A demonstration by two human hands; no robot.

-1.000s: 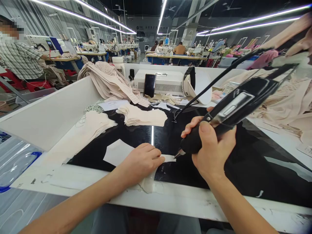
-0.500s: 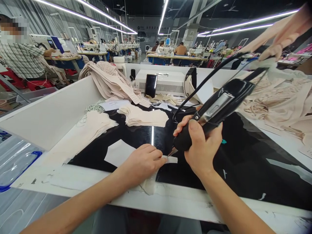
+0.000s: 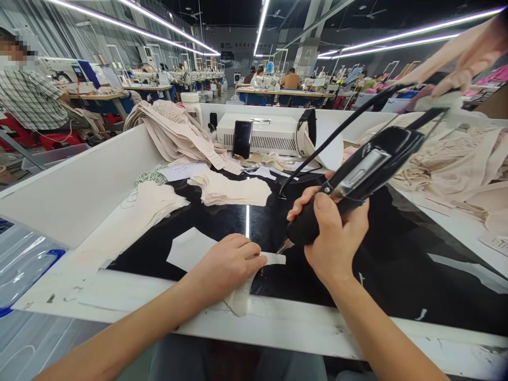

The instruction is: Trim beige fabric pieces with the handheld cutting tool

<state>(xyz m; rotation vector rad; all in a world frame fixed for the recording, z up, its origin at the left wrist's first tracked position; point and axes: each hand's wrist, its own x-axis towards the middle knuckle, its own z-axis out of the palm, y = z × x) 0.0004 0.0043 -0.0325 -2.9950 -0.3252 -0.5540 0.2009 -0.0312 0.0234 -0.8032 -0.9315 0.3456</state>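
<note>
My left hand (image 3: 232, 264) lies on a piece of white fabric (image 3: 190, 248) at the front of the black work surface, fingers together, pressing it down. A narrow strip of the piece sticks out past my fingertips, and part hangs over the front edge. My right hand (image 3: 337, 233) is wrapped round a black corded hand tool (image 3: 369, 164), probably an ultrasonic cutter, held at a slant. Its pointed metal tip is at the strip's upper edge; I cannot tell whether it touches. My left fingers hide the middle of the fabric.
Stacked cream fabric pieces (image 3: 234, 190) lie ahead, with more (image 3: 146, 211) on the left. Behind them are a phone (image 3: 242, 138) and a white vented box (image 3: 273, 132). The tool's cable (image 3: 317, 153) arches upward. Fabric heaps (image 3: 456, 164) lie on the right. A co-worker (image 3: 29, 95) sits far left.
My right hand has moved the tool slightly right, and its tip is now farther from my left fingertips. The left hand keeps its place on the fabric. The whole view has shifted slightly.
</note>
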